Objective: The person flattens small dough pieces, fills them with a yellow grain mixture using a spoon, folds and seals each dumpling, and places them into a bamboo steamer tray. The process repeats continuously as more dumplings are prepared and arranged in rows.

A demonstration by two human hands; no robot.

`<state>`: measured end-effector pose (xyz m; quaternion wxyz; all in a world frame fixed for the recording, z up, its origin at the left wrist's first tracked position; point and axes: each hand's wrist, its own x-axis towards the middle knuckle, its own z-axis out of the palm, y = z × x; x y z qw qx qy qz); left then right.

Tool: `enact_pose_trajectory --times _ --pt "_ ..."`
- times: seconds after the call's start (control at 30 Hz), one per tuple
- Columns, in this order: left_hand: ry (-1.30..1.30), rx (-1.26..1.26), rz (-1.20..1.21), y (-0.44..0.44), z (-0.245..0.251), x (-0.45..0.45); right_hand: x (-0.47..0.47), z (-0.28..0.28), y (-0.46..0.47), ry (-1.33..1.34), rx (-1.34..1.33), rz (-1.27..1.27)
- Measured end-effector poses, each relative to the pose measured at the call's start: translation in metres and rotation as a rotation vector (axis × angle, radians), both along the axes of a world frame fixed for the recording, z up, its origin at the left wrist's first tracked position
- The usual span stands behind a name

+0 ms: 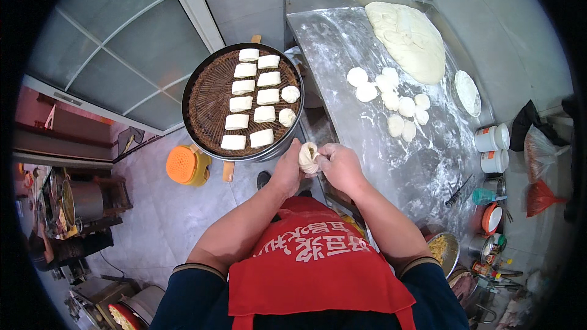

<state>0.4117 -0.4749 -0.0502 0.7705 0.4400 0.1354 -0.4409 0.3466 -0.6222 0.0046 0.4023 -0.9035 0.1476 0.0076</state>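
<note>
A partly pleated dough bun [309, 157] with filling showing at its top rests in my left hand [290, 167]. The fingers of my right hand [340, 165] pinch its rim from the right. Just beyond, to the left, is a round steamer [202, 96] with a woven mat, bearing several rectangular dough pieces [243, 86] and two round pleated buns [290, 94]. On the floured metal worktop [367, 165] to the right lie several flat dough rounds [406, 107] and a large slab of dough [408, 39].
A bowl of flour [467, 94], white tubs [490, 139] and a bowl of yellow filling [442, 250] line the worktop's right side. An orange-topped stool [183, 165] stands on the floor below the steamer. Another person [69, 247] is at the far left beside a large pot [85, 201].
</note>
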Motion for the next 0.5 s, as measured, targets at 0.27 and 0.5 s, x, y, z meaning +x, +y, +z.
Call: enact_pose_trajectory --times 0.27,0.5 --pt "-0.015 0.037 -0.158 -0.001 0.004 0.017 0.001 -0.009 -0.006 0.003 0.110 -0.010" --pt "-0.186 -0.026 -0.188 0.008 -0.007 0.020 0.008 -0.004 -0.007 0.082 0.314 -0.054"
